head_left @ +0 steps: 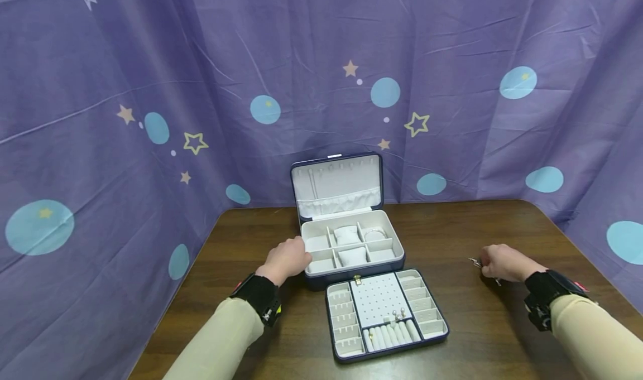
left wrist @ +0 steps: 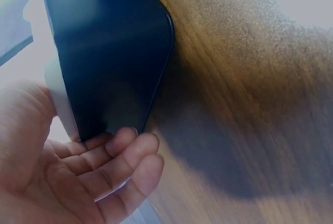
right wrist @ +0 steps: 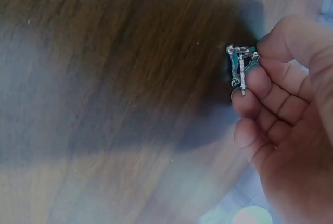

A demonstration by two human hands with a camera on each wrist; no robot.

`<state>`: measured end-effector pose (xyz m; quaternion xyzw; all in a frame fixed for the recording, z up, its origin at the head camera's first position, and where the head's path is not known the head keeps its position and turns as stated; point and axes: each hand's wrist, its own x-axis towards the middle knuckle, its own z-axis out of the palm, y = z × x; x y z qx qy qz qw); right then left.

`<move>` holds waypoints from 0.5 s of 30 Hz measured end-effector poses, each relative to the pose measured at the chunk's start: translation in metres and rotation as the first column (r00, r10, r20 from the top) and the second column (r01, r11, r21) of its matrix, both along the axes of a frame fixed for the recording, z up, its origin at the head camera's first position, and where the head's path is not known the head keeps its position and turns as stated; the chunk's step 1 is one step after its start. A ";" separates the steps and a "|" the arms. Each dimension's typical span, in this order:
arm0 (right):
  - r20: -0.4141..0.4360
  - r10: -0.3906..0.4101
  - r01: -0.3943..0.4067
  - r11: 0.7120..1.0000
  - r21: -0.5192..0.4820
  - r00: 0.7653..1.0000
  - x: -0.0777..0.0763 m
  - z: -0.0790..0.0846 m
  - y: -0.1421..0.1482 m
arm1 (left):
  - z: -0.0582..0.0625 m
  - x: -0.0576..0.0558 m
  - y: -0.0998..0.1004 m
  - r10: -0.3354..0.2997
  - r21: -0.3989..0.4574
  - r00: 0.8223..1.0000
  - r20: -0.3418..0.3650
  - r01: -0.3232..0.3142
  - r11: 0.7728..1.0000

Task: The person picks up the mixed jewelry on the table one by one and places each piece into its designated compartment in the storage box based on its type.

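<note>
A navy jewelry box [head_left: 331, 281] with a white lining stands on the table with its lid [head_left: 336, 182] raised. My left hand [head_left: 287, 259] grips the box's left wall. In the left wrist view, the left hand's fingers [left wrist: 122, 139] lie against the dark outer side, and the thumb reaches over the pale rim. Far to the right, my right hand [head_left: 507, 263] pinches a small silver jewelry piece [right wrist: 240, 67] with green parts between thumb and fingers, low over the table. Its exact kind is unclear, as the fingertips partly cover it.
In front of the box lies a removable jewelry tray [head_left: 382, 299] with side compartments, ring rolls and a few small earrings. Two white cushions [head_left: 348, 235] and a pale bracelet [head_left: 374, 234] sit in the box's compartments. A purple curtain [head_left: 321, 90] hangs behind the wooden table [head_left: 251, 226].
</note>
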<state>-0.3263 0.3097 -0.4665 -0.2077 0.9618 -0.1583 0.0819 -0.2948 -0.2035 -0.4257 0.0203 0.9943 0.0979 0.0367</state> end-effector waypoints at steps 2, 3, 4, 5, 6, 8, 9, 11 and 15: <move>-0.011 0.007 -0.006 1.000 0.005 1.000 -0.001 -0.002 -0.001 | -0.001 -0.001 -0.001 0.000 0.004 1.000 -0.003 0.000 1.000; -0.010 0.006 -0.006 1.000 0.008 1.000 -0.002 -0.003 -0.001 | -0.002 -0.001 -0.001 0.001 0.008 1.000 0.000 -0.001 1.000; -0.010 0.006 -0.006 1.000 0.008 1.000 -0.003 -0.004 -0.001 | -0.003 -0.001 -0.001 0.000 0.009 1.000 -0.002 0.000 1.000; -0.006 0.002 -0.002 1.000 0.009 1.000 -0.003 -0.004 -0.002 | -0.003 -0.001 -0.001 0.000 0.011 1.000 -0.001 0.000 1.000; -0.005 0.002 -0.002 1.000 0.009 1.000 -0.004 -0.004 -0.002 | -0.004 -0.001 -0.001 0.000 0.014 1.000 -0.001 0.000 1.000; -0.003 0.001 -0.001 1.000 0.004 1.000 -0.005 -0.002 -0.003 | -0.003 0.000 0.000 -0.003 0.018 1.000 -0.002 0.003 1.000; -0.008 0.001 -0.001 1.000 0.001 1.000 -0.004 -0.001 -0.003 | -0.003 0.000 0.000 -0.005 0.019 1.000 -0.005 0.005 1.000; -0.032 0.010 -0.010 1.000 -0.009 0.999 -0.004 0.000 -0.005 | -0.002 0.001 0.000 -0.008 0.021 1.000 -0.009 0.008 1.000; -0.097 0.034 -0.038 0.999 -0.040 0.995 -0.005 0.005 -0.009 | -0.002 0.001 -0.002 -0.015 0.021 1.000 -0.015 0.016 1.000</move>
